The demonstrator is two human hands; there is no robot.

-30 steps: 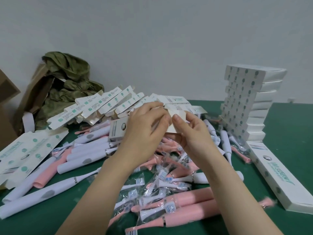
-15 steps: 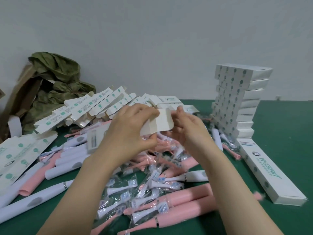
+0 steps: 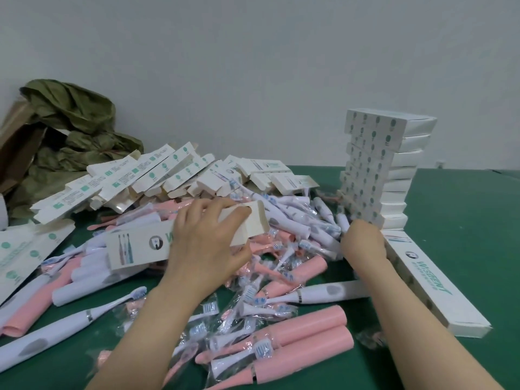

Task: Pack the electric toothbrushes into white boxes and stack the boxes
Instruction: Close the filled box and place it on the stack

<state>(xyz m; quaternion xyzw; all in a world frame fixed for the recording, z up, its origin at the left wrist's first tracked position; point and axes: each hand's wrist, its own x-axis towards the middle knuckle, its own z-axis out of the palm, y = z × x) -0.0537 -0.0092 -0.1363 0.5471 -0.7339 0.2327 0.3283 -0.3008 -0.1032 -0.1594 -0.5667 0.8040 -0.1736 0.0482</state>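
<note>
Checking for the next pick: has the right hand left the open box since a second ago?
Yes. The right hand has let go of the white box and moved right, and is now beside the base of the stack of boxes.

A: Seen from where?
B: From a single wide-angle camera on the head, looking forward and down at the green surface (image 3: 464, 220).
A: How near?
B: Close: left hand (image 3: 205, 243) and right hand (image 3: 363, 240) mid-frame, white box (image 3: 135, 246) just left of centre, with forearms entering from the bottom edge.
A: Facing?
B: Toward the pale wall (image 3: 253, 66) beyond the far edge.
</note>
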